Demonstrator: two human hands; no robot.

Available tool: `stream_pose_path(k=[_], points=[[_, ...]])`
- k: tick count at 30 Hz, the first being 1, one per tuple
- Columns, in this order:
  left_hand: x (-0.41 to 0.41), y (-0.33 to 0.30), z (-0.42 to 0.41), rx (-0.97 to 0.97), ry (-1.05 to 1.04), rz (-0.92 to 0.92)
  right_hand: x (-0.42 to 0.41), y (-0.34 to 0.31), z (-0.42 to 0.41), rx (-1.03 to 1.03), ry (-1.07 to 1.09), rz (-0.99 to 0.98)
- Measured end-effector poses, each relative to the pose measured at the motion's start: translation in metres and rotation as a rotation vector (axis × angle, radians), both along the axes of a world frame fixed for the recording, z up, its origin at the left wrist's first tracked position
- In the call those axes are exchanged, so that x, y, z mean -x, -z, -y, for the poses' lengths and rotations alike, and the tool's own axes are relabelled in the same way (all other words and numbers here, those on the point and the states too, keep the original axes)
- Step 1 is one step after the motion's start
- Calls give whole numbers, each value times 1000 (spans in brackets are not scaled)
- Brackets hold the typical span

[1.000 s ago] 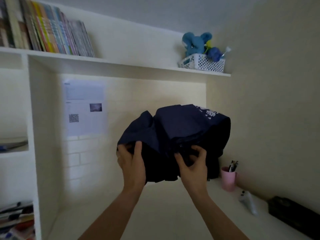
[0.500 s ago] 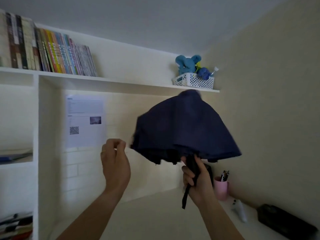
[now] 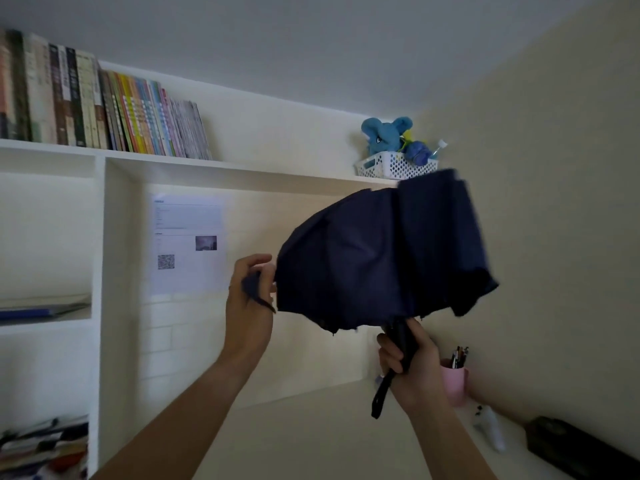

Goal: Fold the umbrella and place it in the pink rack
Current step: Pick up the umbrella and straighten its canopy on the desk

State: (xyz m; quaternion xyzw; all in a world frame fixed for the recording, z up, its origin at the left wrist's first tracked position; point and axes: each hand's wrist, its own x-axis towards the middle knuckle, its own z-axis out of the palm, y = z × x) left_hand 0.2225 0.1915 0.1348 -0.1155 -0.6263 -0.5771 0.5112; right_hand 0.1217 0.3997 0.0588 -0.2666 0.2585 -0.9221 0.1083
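Gripping the handle, the right hand (image 3: 412, 362) holds the navy umbrella (image 3: 381, 258) above the bench (image 3: 311, 438), canopy collapsed but loose. The left hand (image 3: 247, 299) pinches its strap. Wrapping and racking remain; no pink rack is in sight.

One navy umbrella (image 3: 381, 258), half collapsed, is held up by two hands: a left hand (image 3: 247, 306) at the canopy edge and a right hand (image 3: 412, 365) on the handle. One pink cup (image 3: 454, 384) of pens stands on the counter (image 3: 311, 441), beside one small white object (image 3: 490, 431) and one dark case (image 3: 575, 448). Above, one long shelf (image 3: 225, 164) carries one row of books (image 3: 97, 112), too many to count, and one white basket (image 3: 394, 166) with one blue plush elephant (image 3: 384, 135). One printed sheet (image 3: 188, 242) hangs on the wall.
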Motion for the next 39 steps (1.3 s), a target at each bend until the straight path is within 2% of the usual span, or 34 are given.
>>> stream_pose_path(k=[5,8,11,16,23,30,34,36,37,39], points=[[3,-7,10,-181,221,42,8,11,3,155,-179,41],[3,-12,16,-328,338,89,18,17,5,163,-186,70],[10,-11,23,-341,353,101,29,27,12,49,-109,91],[31,0,31,-332,326,169,38,58,42,-62,-166,144],[88,43,53,-289,206,390,54,132,107,-275,-169,511],[136,119,107,-239,46,654,98,196,123,-639,-23,655],[155,146,122,-132,-64,701,108,211,131,-883,109,645],[159,152,124,-75,-119,692,106,207,127,-1069,206,559],[160,154,124,-36,-146,686,103,201,122,-1237,258,447],[163,157,121,50,-179,676,98,180,110,-1714,373,102]])
